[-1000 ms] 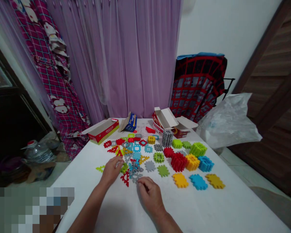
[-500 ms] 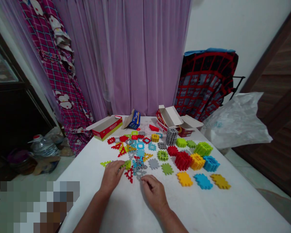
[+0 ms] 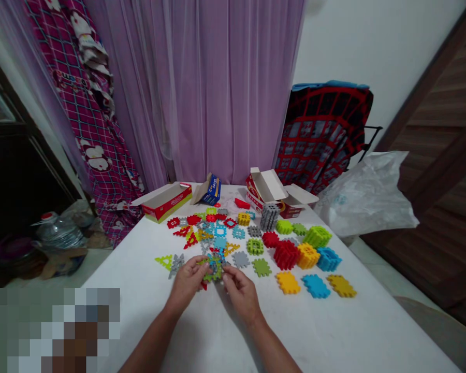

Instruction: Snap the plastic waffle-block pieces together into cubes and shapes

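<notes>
My left hand (image 3: 190,282) is closed on a green toothed piece (image 3: 213,273) at the near side of the pile. Close to that piece's right side is my right hand (image 3: 241,290), fingers curled; whether it grips the piece or a small grey one I cannot make out. Blue and grey pieces show just behind the fingers, and a red tip shows under my left hand. To the left lie a lime triangle (image 3: 163,262) and a grey piece (image 3: 177,264). A grey square (image 3: 241,259) and a green square (image 3: 261,267) lie flat to the right.
Stacks of red (image 3: 286,255), yellow (image 3: 308,256) and blue (image 3: 329,259) squares stand at the right, beside a tall grey stack (image 3: 269,217). Open boxes (image 3: 166,202) line the back of the white table (image 3: 217,336). A plastic bag (image 3: 368,194) hangs at the right edge.
My left hand has moved right and the green piece now sits between both hands. The grey piece beside the lime triangle is uncovered. The view has shifted slightly.
</notes>
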The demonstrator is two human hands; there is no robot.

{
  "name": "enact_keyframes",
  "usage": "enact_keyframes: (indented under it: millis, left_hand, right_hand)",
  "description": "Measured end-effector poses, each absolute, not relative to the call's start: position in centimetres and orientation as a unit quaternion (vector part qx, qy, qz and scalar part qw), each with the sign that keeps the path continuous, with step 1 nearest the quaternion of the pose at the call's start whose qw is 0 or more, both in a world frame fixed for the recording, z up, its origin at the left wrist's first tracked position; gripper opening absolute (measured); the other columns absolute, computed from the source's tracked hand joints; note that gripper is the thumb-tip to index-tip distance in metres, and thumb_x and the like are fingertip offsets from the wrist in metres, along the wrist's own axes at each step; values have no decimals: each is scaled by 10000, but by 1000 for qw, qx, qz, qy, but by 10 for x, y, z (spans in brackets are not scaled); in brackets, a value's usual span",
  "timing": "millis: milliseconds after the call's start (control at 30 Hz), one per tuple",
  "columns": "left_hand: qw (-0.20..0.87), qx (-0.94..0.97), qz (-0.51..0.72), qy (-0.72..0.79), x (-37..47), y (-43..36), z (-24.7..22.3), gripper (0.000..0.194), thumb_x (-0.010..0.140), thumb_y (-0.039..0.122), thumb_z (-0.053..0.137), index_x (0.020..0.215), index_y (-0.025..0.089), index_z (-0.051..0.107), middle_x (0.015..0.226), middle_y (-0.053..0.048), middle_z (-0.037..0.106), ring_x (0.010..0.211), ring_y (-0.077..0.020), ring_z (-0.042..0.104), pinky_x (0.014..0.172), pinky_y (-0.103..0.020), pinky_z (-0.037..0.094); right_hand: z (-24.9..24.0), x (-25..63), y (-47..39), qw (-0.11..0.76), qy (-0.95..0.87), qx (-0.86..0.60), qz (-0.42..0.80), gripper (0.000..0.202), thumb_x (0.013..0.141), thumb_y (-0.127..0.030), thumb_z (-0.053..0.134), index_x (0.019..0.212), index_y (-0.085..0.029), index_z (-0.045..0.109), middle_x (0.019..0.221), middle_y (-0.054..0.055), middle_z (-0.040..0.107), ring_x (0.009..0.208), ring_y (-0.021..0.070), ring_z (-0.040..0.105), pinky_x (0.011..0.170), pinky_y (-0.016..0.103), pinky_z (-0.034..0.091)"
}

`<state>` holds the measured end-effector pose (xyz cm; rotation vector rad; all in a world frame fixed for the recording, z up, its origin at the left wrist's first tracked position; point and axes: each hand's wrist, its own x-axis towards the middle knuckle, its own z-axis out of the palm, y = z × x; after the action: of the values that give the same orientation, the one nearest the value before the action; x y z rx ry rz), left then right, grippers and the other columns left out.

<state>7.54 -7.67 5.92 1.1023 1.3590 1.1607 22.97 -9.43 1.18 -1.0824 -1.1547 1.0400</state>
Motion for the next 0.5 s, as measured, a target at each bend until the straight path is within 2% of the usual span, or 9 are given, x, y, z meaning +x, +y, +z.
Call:
enact_keyframes:
  millis: [167,333,433,500]
  left_hand:
    - [523,464,461,547,77,-79,55,552,606,602,699,956,179,644,679,-16,719,435,-103,550,401,-218,393]
    - [492,506,479,521,78,-81,51,520,666,584,679,994,181,669,733,-25,737,476,-101,547,446,-228,423]
    - [476,525,495,503,79,-82,52,497,674,560,698,1015,199,691,842,-41,756,620,-138,626,541,-249,491]
    - [486,508,501,505,80,-83,54,528,652,570,718,1038,211,691,987,-60,755,772,-175,672,607,-264,527]
  right_hand:
    - [15,228,-96,591,-449,-473,475,335,666,-458,761,834,-169,740,601,-7,638,493,96,476,487,227,400]
    - [19,230,-97,584,-466,-470,470,333,713,-466,723,844,-161,724,620,6,649,502,106,508,480,225,429]
    - [25,237,-100,585,-529,-486,377,227,785,-388,669,833,-172,719,662,23,674,570,137,586,523,242,495]
    - [30,243,-102,595,-592,-478,259,155,839,-293,612,865,-191,724,777,50,713,711,166,658,635,267,554]
